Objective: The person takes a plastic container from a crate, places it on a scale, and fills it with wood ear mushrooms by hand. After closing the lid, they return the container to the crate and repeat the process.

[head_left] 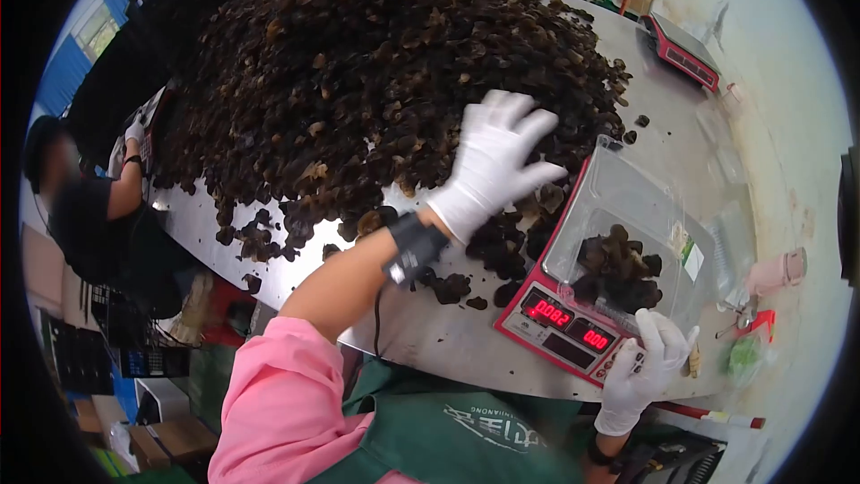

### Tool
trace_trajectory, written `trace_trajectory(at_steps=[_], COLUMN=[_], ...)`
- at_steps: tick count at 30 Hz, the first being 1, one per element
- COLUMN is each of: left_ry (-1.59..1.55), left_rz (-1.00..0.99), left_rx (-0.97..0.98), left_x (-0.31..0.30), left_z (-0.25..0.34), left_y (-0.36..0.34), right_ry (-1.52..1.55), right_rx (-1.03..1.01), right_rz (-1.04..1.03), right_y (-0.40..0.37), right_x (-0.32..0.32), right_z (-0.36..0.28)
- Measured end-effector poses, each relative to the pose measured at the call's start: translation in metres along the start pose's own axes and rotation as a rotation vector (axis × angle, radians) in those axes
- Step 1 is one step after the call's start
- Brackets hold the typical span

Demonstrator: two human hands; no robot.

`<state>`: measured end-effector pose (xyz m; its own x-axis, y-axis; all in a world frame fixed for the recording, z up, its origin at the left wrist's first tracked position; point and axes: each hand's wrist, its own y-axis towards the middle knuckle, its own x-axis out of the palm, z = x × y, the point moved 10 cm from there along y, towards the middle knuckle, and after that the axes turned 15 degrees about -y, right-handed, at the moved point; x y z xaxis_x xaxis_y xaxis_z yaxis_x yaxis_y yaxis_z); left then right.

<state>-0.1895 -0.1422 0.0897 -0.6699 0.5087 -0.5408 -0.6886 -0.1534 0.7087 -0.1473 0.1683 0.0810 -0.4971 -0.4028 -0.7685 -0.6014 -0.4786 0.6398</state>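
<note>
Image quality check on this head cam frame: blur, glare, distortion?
Head view: strong fisheye, table edge bowed, black border; left hand motion-smeared, right hand somewhat sharper; white glare on the metal left of the left forearm; dark pile loses shadow detail; red display digits glow but stay legible.

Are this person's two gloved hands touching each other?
Apart. The head view shows the left hand over the dark heap and the right hand by the near corner of the red digital scale, with a wide gap between.
</note>
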Motion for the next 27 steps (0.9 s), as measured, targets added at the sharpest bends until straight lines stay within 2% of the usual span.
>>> trace_trajectory(at_steps=[2,4,6,8,10,13,16,18,22,27], left_ry=[0.376,0.101,0.036,0.097,0.074,0.046,-0.036,-0.064,-0.265,-0.404], left_rz=[0.024,-0.289,-0.363,-0.358,-0.201,-0.1,0.072,0.164,0.249,0.057], left_rx=[0.002,-0.144,-0.132,-0.094,-0.024,-0.087,-0.122,-0.064,0.026,0.271], left_x=[0.006,0.032,0.024,0.013,-0.011,-0.045,-0.073,-0.081,-0.065,0.0], left_z=[-0.066,-0.118,-0.094,-0.068,-0.049,-0.046,-0.037,-0.014,0.051,0.149], left_y=[-0.035,-0.071,-0.083,-0.1,-0.119,-0.13,-0.12,-0.099,-0.045,0.011], right_ry=[-0.008,-0.013,-0.034,-0.018,-0.003,-0.052,-0.052,-0.054,0.039,0.015], right_rx=[0.035,0.06,0.074,0.11,0.132,0.129,0.119,0.137,0.145,0.144], right_rz=[0.004,0.026,0.036,0.057,0.072,0.07,0.074,0.099,0.112,0.11], right_y=[-0.001,-0.002,-0.003,-0.007,-0.009,-0.009,-0.005,-0.001,0.005,0.004], right_x=[-0.003,-0.006,-0.01,-0.014,-0.016,-0.017,-0.019,-0.021,-0.024,-0.026], right_z=[0.005,0.009,0.012,0.016,0.021,0.022,0.024,0.022,0.016,0.018])
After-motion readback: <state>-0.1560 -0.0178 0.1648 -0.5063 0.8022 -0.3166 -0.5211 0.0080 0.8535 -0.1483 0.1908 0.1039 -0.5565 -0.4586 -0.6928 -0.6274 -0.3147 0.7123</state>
